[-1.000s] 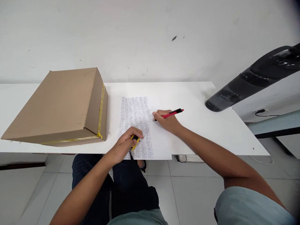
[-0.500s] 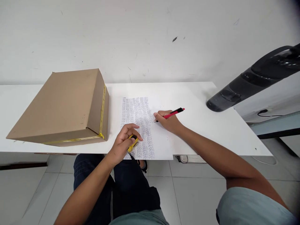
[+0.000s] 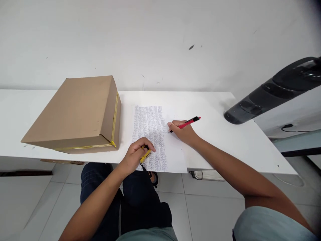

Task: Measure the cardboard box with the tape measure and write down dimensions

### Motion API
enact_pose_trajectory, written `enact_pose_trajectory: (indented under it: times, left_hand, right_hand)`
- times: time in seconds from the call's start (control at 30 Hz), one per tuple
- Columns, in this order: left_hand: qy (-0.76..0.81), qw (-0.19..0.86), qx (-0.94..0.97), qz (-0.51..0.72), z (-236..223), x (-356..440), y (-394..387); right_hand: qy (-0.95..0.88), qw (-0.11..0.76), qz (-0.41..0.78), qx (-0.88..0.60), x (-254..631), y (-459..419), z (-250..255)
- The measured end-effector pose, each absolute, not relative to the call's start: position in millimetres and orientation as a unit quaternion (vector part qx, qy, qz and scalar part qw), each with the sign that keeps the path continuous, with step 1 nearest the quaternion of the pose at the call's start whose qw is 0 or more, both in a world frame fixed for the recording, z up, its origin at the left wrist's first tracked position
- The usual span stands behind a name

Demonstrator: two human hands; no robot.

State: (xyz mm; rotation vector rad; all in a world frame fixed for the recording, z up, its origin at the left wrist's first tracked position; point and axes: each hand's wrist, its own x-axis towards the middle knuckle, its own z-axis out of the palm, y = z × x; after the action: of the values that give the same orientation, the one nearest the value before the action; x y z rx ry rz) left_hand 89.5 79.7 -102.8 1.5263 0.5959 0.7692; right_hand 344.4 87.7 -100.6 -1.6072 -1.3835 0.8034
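A sheet of paper covered in dense blue columns of small writing lies on the white table, its near end at the front edge. My right hand is closed around a red and black pen, the tip down at the right side of the writing. Over the lower left of the sheet, my left hand is curled around a small yellow and black tape measure with a dark strap hanging from it. The fingers cover part of it.
To the left stands a closed cardboard box with a yellow band along its lower sides. A tall black cylindrical device leans in at the right. Behind the table rises a marked white wall.
The view has shifted a little, so box and paper appear further right. My left fingers have curled in closer over the tape measure. The pen stays in my right hand, its tip near the paper.
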Motion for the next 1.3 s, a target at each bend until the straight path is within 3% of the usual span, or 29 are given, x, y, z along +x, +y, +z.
enact_pose_trajectory:
  times: [0.2, 0.4, 0.5, 0.6, 0.67, 0.73, 0.8, 0.87, 0.97, 1.03, 1.2, 1.3]
  left_hand:
    - [0.269, 0.554, 0.691, 0.378, -98, 90, 67]
    - [0.208, 0.401, 0.727, 0.518, -96, 91, 23]
    - [0.1, 0.357, 0.733, 0.571, -88, 82, -18]
    - [0.094, 0.394, 0.692, 0.597, -77, 52, -52]
    - [0.133, 0.404, 0.668, 0.61, -71, 26, -65]
    - [0.152, 0.381, 0.669, 0.619, -67, 3, -71]
    - [0.151, 0.346, 0.673, 0.636, -65, -10, -73]
    - [0.149, 0.322, 0.654, 0.668, -65, -15, -73]
    - [0.155, 0.292, 0.613, 0.718, -65, -14, -70]
    - [0.162, 0.236, 0.629, 0.723, -66, -19, -65]
    - [0.232, -0.035, 0.762, 0.604, -61, -63, -52]
    - [0.304, -0.103, 0.791, 0.521, -51, -90, -53]
  right_hand:
    - [-0.57, 0.403, 0.27, -0.664, 344, 81, -104]
    - [-0.707, 0.331, 0.156, -0.605, 339, 80, -112]
    - [-0.767, 0.212, 0.066, -0.602, 340, 80, -115]
    - [-0.742, 0.07, -0.017, -0.666, 343, 83, -110]
    - [-0.709, 0.036, -0.045, -0.703, 340, 82, -100]
    - [-0.68, 0.072, -0.043, -0.728, 325, 74, -84]
    - [-0.671, 0.165, 0.011, -0.723, 298, 54, -66]
    - [-0.71, 0.252, 0.155, -0.639, 260, 26, -49]
    - [-0.789, 0.196, 0.432, -0.39, 198, -18, -39]
    - [-0.766, 0.212, 0.527, -0.302, 163, -36, -42]
    - [-0.602, 0.352, 0.634, -0.335, 122, -45, -46]
    - [-0.563, 0.397, 0.63, -0.357, 118, -45, -34]
